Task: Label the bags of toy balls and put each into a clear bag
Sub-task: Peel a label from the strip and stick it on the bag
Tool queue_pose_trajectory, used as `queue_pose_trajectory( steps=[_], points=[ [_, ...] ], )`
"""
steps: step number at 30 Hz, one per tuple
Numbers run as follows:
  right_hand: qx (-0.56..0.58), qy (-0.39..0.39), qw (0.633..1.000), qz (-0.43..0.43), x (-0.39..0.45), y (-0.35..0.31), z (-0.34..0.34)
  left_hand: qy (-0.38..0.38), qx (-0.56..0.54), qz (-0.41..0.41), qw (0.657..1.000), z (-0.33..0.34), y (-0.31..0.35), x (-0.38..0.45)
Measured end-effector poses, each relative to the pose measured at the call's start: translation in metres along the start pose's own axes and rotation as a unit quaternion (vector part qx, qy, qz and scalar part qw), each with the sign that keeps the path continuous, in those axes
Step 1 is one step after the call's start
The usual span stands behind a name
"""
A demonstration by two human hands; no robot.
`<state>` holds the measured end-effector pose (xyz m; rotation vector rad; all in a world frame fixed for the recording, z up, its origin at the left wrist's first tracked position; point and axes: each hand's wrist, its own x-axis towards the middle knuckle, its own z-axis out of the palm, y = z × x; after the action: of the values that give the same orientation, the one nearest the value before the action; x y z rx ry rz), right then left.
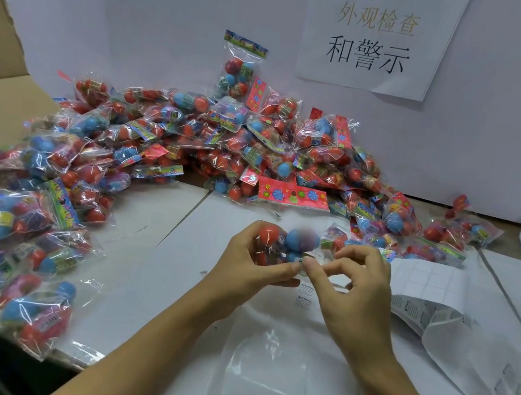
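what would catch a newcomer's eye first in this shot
The big heap of bagged red and blue toy balls spreading from the back wall round to the left. At centre, the left hand grips one bag of balls while the right hand pinches a small label against it.

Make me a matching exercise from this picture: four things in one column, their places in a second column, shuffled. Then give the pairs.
Things:
1. held bag
2. clear bag
3. label sheets
4. paper sign

Places:
A. on the wall at the back
B. flat on the table below the hands
C. between the left hand and right hand
D. on the table to the right of the hands

Pairs: 1-C, 2-B, 3-D, 4-A
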<state>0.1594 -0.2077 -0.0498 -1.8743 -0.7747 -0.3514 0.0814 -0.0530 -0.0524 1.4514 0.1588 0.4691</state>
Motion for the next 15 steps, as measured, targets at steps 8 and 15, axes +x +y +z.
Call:
queue_pose_trajectory(
  steps=[8,15],
  points=[
    [0.088,-0.084,0.989,0.083,-0.0007,-0.003,0.0015,-0.032,-0.045,-0.024,0.998,0.0005,0.005,-0.0003],
    [0.134,-0.056,0.987,0.066,-0.0001,-0.0038,0.0011,-0.047,-0.06,-0.02,0.997,-0.0017,0.0033,-0.0007]
  ],
)
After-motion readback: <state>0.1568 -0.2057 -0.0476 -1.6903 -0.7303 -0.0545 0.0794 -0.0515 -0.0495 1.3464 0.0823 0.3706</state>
